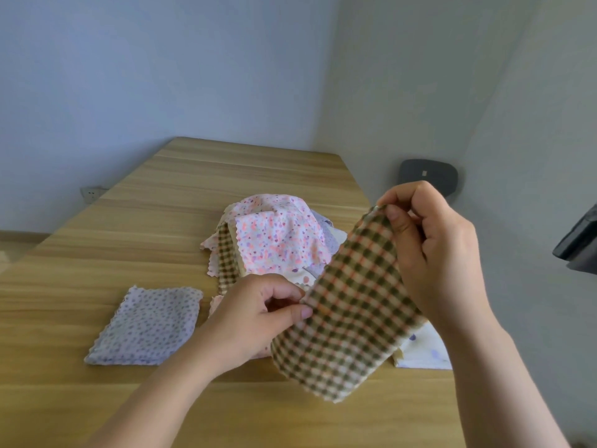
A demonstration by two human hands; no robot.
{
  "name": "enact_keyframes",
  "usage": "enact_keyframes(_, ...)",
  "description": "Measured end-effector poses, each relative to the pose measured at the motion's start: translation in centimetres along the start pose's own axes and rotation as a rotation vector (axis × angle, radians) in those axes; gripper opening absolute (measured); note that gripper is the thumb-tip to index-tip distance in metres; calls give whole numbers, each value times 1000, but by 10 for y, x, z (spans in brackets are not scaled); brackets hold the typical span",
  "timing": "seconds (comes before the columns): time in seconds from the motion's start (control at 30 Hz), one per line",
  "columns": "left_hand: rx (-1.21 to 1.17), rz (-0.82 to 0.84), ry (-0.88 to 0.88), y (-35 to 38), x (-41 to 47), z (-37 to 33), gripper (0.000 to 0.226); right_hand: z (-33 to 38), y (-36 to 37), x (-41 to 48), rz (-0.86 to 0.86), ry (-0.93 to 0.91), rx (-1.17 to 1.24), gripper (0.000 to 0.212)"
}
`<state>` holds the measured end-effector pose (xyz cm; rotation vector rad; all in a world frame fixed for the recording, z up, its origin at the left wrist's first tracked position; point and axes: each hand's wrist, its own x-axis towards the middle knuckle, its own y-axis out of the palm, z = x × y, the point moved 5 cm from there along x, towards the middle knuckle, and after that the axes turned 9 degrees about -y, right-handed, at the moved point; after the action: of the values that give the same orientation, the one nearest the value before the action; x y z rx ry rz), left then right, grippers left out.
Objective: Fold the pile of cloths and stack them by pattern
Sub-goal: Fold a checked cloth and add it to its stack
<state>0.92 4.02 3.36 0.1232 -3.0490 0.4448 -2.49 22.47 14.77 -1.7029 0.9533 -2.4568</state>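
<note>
Checked cloth [349, 318] in a tight pinch between our left hand [255, 321] and right hand [436, 253], messy pile [274, 244] just beyond

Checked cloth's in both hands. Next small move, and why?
Probably fold the checked cloth once more: bring the end the right hand pinches toward its near end. It hangs as a long strip, unlike the square folded lilac cloth on the table.
</note>
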Motion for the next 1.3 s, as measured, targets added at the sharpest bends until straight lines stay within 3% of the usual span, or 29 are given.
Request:
enact_keyframes(0.23, -74, -24, 10, -2, 7, 1, 21, -5, 0, 0, 9, -23, -15, 11)
enact_keyframes(0.53, -88, -15, -114, 0, 10, 19, 9, -14, -3, 2, -59, 5, -43, 10)
enact_keyframes(0.87, -111, -43, -146, -2, 12, 29, 39, -22, 0, 0, -63, 32, -41, 10)
enact_keyframes(1.03, -65, -28, -127, -4, 13, 33, 12, -27, 0, -3, -86, 77, -47, 11)
enact_keyframes(1.3, 36, 20, -172, -6, 13, 36, 20, -32, -4, -8, -118, 122, -29, 10)
